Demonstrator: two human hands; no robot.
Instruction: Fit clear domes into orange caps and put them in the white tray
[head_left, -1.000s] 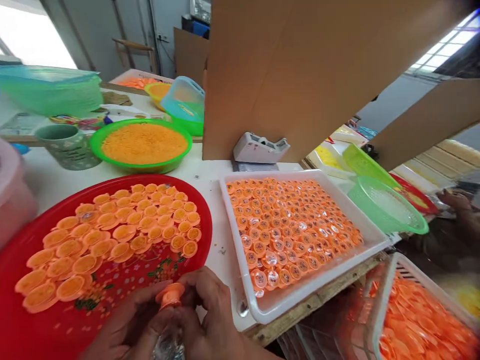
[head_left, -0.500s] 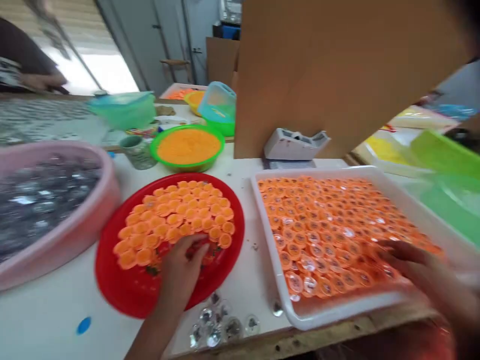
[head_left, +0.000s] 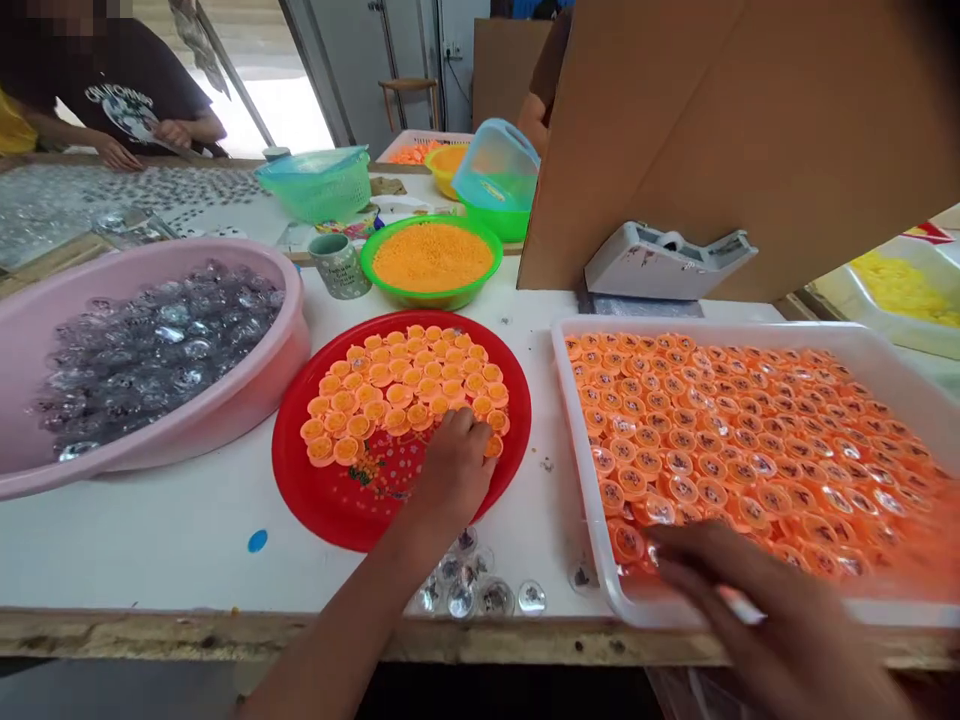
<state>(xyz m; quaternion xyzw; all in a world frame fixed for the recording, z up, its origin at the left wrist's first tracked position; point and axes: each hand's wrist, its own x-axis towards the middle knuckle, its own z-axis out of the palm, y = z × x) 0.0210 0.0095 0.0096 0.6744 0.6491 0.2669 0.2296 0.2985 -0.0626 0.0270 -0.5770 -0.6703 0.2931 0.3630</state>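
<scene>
Small round orange caps [head_left: 397, 393] lie in rows on a red tray [head_left: 300, 500]. Above the tray's right side is my left hand [head_left: 456, 465], its fingers curled and pinched on an orange cap [head_left: 493, 447] at the edge of the rows. My right hand [head_left: 757, 610], smeared by motion, reaches over the front left part of a white tray [head_left: 589, 500]. That tray is filled with orange caps under clear domes [head_left: 705, 440]. The right fingertips are close to one capped piece [head_left: 626, 543]; whether they grip it is unclear.
A pink tub [head_left: 281, 330] of clear domes stands left. Loose clear domes [head_left: 495, 598] lie near the front edge. Behind are a green bowl [head_left: 431, 298] of orange bits, a mug [head_left: 339, 268], a tape dispenser [head_left: 667, 265] and cardboard [head_left: 675, 120]. A person [head_left: 142, 90] works across the table.
The view has swung left. My left hand has shifted right across the red tray to the caps at its edge. My right hand has come to the white tray's front left corner.
</scene>
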